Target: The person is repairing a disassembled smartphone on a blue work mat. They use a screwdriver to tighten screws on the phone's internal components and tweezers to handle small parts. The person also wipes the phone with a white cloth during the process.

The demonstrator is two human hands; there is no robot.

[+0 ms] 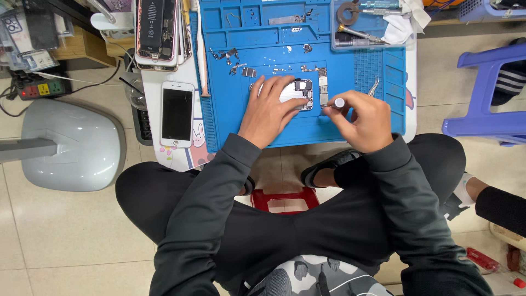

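Note:
My left hand (pixel 271 109) lies flat over an opened phone body (pixel 300 93) on a blue work mat (pixel 334 66), pressing it down. My right hand (pixel 361 120) grips a small screwdriver with a white cap (pixel 339 102), its tip pointing left toward the phone's right edge. Several small metal brackets and screws (pixel 235 60) lie scattered on the mat above the phone. Most of the phone is hidden under my left hand.
A white phone screen (pixel 177 113) lies face up left of the mat, with a stack of opened phones (pixel 158 33) above it. Tools and a white cloth (pixel 402 22) sit at the mat's top right. Tweezers (pixel 375 86), a power strip (pixel 38 87), a blue stool (pixel 487 93).

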